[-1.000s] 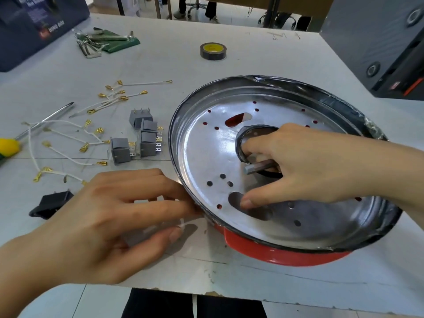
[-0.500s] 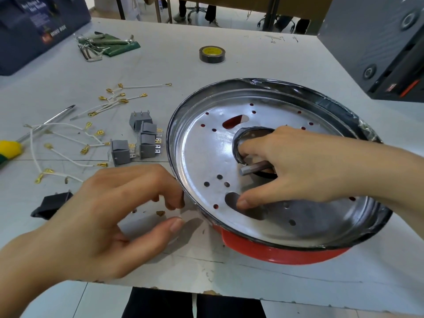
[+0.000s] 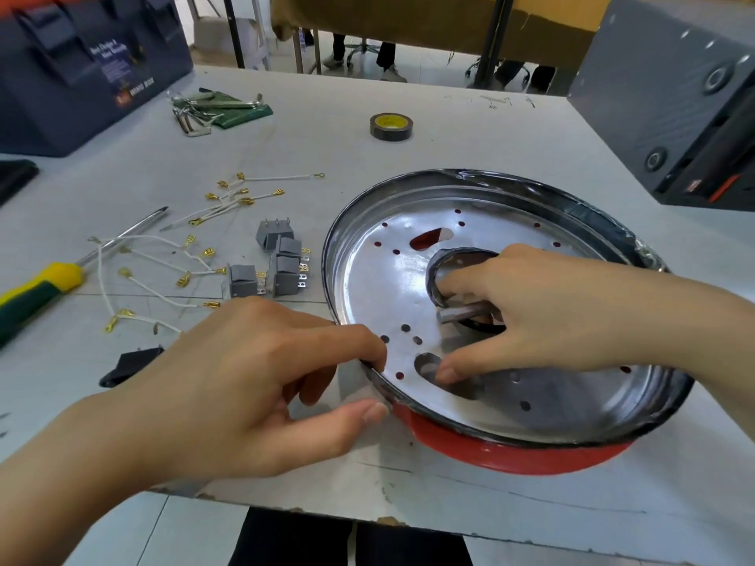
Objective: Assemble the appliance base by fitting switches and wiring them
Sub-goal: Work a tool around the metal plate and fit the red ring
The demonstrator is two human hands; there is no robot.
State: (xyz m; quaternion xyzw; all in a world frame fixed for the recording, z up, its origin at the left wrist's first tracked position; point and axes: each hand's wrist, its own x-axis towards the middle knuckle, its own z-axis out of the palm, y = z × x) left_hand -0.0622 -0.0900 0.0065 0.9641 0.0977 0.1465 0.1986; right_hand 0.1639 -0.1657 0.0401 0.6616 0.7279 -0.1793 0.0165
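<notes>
The round appliance base [image 3: 510,455], red outside with a shiny perforated metal plate inside, lies on the table, its near side tilted up. My right hand [image 3: 531,312] reaches into its middle, fingers hooked in the central ring opening and thumb at an oval hole, over a short metal rod [image 3: 457,314]. My left hand [image 3: 245,386] pinches the base's left rim between curled fingers and thumb. Several grey switches [image 3: 282,265] lie left of the base, with white wires [image 3: 163,271] tipped with brass terminals beside them. A black switch [image 3: 130,363] lies near my left wrist.
A yellow-green screwdriver [image 3: 45,283] lies at the left. A tape roll [image 3: 391,126] and a green pouch of hex keys [image 3: 220,110] sit further back. A dark toolbox [image 3: 81,67] stands far left, a grey box [image 3: 674,100] far right. The table's front edge [image 3: 408,520] is close.
My left hand has slid right from the table beside the base and now pinches its left rim. My right hand stays in the central opening.
</notes>
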